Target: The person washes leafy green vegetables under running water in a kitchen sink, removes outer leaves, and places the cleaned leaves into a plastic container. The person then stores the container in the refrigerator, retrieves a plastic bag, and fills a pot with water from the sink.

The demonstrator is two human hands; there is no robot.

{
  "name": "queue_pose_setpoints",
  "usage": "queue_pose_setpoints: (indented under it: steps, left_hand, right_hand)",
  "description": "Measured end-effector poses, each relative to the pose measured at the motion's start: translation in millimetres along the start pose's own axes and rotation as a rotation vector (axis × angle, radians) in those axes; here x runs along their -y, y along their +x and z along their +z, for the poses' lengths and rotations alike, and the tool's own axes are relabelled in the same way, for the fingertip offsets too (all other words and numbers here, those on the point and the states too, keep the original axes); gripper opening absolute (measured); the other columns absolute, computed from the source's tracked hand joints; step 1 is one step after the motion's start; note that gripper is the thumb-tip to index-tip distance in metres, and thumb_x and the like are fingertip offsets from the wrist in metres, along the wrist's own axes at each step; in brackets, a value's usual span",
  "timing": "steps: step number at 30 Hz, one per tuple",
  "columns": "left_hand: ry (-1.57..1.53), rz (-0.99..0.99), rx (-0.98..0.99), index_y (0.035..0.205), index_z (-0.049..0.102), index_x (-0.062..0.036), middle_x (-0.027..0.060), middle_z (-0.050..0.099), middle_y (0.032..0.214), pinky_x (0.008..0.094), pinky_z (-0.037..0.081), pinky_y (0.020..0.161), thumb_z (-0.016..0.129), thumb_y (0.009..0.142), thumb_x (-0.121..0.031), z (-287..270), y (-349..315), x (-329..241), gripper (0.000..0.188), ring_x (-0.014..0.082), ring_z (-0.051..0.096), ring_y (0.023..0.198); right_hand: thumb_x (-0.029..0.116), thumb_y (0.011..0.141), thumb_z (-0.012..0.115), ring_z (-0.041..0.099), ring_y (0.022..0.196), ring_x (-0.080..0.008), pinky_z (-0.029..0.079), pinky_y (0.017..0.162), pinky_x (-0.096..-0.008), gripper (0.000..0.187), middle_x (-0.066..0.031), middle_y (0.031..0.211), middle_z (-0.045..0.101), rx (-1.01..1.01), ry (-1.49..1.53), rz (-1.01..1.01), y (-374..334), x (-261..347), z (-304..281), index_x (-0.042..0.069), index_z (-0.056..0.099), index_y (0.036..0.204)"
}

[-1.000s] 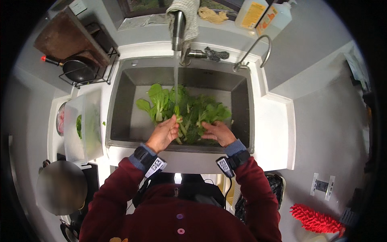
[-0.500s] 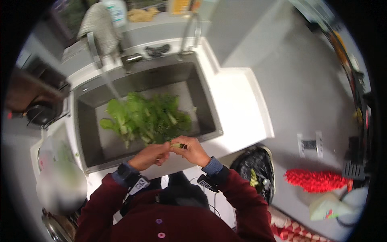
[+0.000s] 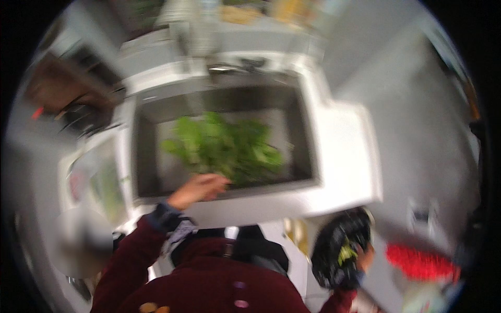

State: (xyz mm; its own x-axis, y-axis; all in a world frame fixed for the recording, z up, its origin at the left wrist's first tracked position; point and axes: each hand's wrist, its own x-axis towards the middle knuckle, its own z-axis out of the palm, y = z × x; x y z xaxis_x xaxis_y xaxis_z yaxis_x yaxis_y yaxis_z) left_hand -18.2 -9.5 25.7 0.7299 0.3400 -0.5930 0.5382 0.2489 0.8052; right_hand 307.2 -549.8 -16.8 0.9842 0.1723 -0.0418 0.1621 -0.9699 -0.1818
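A heap of green leafy vegetables lies in the grey sink in front of me, blurred by motion. At the near rim of the sink, beside the lowest leaves, is my left hand. Its fingers are curled together, and what they hold, if anything, cannot be made out. My right hand reaches down to the right, at the black-bagged bin. Its fingers are smeared, so their state is unclear. Yellow-green scraps show in the bag next to it.
A faucet stands behind the sink, with a pale blurred stream below it. White counter extends to the right. A red fluffy duster lies beyond the bin. On the left is a pan by the brown cabinet.
My right hand has left the green piece both hands held over the sink's near edge and moved down right to the bin. My left hand stays by the greens. The view has shifted.
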Motion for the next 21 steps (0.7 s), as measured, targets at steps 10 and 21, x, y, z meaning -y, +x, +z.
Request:
queue_pose_setpoints:
  steps: [10, 21]
  left_hand:
    - [-0.033, 0.184, -0.383, 0.113, 0.057, -0.0036, 0.0025, 0.063, 0.088, 0.0195, 0.047, 0.058, 0.058, 0.089, -0.032, -102, -158, 8, 0.038, 0.0074, 0.058, 0.066]
    - [0.223, -0.543, -0.679, 0.09, 0.065, 0.0021, 0.0074, 0.061, 0.075, 0.0272, 0.053, 0.046, 0.067, 0.077, -0.026, -249, -262, 115, 0.031, 0.0141, 0.06, 0.059]
  right_hand:
    - [0.016, 0.088, 0.059, 0.049, 0.061, -0.0071, 0.041, 0.05, -0.0204, 0.018, -0.0007, 0.088, 0.059, 0.267, 0.599, -0.52, 57, 214, 12, 0.004, 0.059, 0.102]
    - [0.007, 0.086, 0.057, 0.057, 0.075, -0.0153, 0.048, 0.061, -0.0266, 0.021, -0.0081, 0.09, 0.062, 0.541, 0.492, -0.726, 47, 340, 17, 0.004, 0.059, 0.107]
